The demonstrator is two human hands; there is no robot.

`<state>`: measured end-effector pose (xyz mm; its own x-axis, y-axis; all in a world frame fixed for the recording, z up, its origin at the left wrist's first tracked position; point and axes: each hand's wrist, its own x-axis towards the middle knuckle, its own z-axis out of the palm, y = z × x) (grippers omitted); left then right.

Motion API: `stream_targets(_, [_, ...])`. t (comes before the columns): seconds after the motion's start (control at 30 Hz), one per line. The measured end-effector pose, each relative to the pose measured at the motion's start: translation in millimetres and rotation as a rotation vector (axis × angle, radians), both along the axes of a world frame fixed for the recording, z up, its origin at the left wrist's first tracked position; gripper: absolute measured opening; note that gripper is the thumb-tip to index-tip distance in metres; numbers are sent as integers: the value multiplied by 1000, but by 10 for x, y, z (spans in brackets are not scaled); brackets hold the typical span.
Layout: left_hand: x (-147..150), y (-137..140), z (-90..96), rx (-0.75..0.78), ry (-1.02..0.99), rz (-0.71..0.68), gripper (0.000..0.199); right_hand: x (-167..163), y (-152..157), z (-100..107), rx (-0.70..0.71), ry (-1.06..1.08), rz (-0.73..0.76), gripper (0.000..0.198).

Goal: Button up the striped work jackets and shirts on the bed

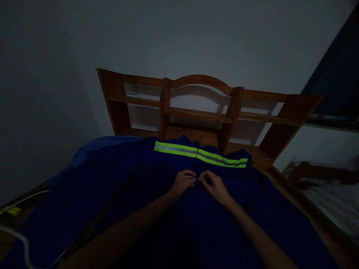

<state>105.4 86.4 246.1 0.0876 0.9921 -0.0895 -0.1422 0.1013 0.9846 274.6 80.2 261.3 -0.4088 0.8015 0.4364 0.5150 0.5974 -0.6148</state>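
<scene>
A dark blue work jacket [157,175] lies spread over the wooden desk, its sleeves reaching out to both sides. Across its chest runs a yellow-green reflective strip [176,149] with a grey band, split at the front opening. Just below that split, my left hand [183,184] pinches the left edge of the front opening. Close beside it on the right, my right hand [215,186] has thumb and fingertips together on the other edge. The fingertips nearly meet at the centre line. Dim light hides whether a button or other fastener is between them.
Behind the jacket stands a wooden shelf unit [198,114] against the wall. A lighter blue cloth [94,145] lies under the jacket at the left. A white cable [24,241] and a yellow object [14,211] are at the lower left. A dark curtain [336,74] hangs at right.
</scene>
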Motion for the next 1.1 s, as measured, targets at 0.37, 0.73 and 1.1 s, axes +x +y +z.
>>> stream_targets(0.37, [-19, 17, -41, 241, 201, -4, 24, 12, -16, -13, -56, 5, -42, 20])
stream_targets(0.73, [-38, 37, -90, 319, 275, -19, 31, 76, 170, -220, -347, 225, 43, 30])
stream_targets(1.1, [-16, 116, -172, 309, 344, 31, 26, 56, 147, -213, -351, 252, 44, 30])
